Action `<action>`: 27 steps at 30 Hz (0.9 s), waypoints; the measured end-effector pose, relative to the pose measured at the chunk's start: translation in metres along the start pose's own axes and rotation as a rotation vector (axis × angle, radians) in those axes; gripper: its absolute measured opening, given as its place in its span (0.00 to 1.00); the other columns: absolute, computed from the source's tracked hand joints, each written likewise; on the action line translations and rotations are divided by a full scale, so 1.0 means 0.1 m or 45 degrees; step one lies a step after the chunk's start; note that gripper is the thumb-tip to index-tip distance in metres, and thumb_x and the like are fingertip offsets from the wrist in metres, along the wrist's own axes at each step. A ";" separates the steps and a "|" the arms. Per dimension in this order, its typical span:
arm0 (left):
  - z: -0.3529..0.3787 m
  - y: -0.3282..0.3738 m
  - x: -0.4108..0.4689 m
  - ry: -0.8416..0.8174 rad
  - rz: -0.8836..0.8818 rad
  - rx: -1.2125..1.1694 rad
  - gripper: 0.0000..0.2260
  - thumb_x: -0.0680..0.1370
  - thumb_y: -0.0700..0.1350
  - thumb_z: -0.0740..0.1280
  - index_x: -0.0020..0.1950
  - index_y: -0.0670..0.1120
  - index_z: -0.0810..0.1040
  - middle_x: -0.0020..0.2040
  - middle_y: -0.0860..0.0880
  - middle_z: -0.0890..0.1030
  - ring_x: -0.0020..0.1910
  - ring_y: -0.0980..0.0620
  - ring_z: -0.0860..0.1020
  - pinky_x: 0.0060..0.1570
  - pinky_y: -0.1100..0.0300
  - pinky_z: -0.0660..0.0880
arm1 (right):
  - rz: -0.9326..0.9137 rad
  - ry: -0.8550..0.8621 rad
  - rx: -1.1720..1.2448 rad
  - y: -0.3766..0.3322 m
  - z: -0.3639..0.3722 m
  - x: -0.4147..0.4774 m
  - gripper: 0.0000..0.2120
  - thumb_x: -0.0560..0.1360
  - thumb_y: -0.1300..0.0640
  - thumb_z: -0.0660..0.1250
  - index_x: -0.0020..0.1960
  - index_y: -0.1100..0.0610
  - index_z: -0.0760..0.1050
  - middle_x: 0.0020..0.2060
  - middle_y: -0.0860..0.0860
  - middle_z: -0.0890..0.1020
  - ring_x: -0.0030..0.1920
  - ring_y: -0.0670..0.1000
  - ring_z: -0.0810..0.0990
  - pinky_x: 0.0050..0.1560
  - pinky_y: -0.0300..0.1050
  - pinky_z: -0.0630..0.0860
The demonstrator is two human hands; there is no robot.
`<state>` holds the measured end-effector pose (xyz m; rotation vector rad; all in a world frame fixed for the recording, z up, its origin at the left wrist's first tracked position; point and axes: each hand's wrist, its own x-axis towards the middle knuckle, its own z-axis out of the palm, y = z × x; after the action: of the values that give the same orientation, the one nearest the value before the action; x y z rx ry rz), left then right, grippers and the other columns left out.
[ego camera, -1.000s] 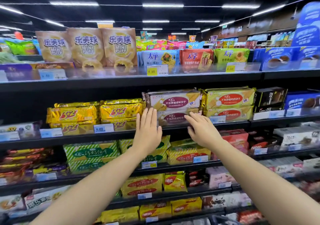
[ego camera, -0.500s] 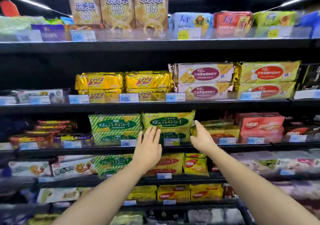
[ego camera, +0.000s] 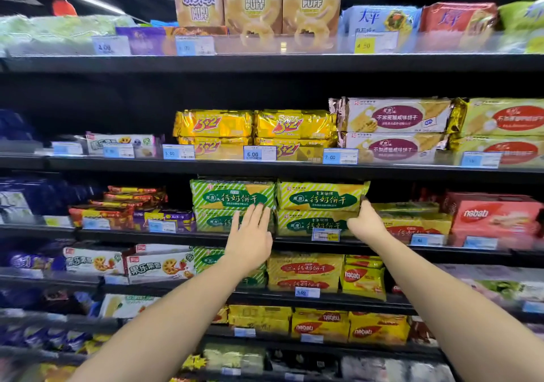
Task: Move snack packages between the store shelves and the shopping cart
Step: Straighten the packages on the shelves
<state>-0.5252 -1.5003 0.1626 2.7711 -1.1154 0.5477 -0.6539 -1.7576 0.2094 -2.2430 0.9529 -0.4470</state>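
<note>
Two stacks of green-striped biscuit packages stand on the third shelf (ego camera: 176, 234). The top package of the right stack (ego camera: 321, 196) has my right hand (ego camera: 365, 219) curled round its right end. My left hand (ego camera: 250, 234) reaches up with straight fingers spread, fingertips at the lower right of the left stack's top package (ego camera: 232, 194). Whether they touch it I cannot tell. No shopping cart is in view.
Above are yellow 3+2 packs (ego camera: 253, 125) and cream-and-maroon cracker packs (ego camera: 394, 116). Puff bags (ego camera: 282, 1) stand on the top shelf. Red nabati boxes (ego camera: 491, 216) sit right of my hand. Yellow biscuit packs (ego camera: 306, 269) fill the shelf below. Price tags line every shelf edge.
Both hands dropped from the cracker shelf to the green biscuit shelf. My right hand has closed on the right end of the top green package. The view moved closer and lower.
</note>
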 end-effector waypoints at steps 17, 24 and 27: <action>0.29 -0.12 -0.45 -0.129 0.004 -0.111 0.27 0.85 0.51 0.51 0.83 0.46 0.51 0.83 0.48 0.53 0.81 0.48 0.49 0.79 0.44 0.49 | -0.339 0.111 -0.217 0.20 0.78 -0.56 0.32 0.80 0.59 0.63 0.81 0.57 0.54 0.79 0.53 0.61 0.79 0.54 0.60 0.78 0.55 0.59; 0.83 -0.15 -0.86 -0.329 -0.095 -0.217 0.26 0.85 0.51 0.51 0.83 0.46 0.51 0.83 0.48 0.51 0.82 0.48 0.48 0.79 0.45 0.49 | -0.435 -0.049 -0.330 0.63 1.34 -0.85 0.31 0.80 0.58 0.62 0.81 0.56 0.57 0.79 0.53 0.61 0.79 0.53 0.59 0.78 0.54 0.59; 1.05 -0.23 -0.97 -0.354 -0.184 -0.264 0.27 0.85 0.51 0.53 0.82 0.46 0.53 0.82 0.47 0.54 0.81 0.47 0.51 0.79 0.46 0.53 | -0.318 -0.146 -0.326 0.78 1.51 -0.84 0.32 0.81 0.57 0.62 0.81 0.57 0.54 0.80 0.54 0.58 0.80 0.53 0.56 0.78 0.53 0.59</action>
<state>-0.5430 -1.4447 0.0301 2.7699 -0.9440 0.0277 -0.6709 -1.6714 0.0414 -2.6046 0.7056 -0.3141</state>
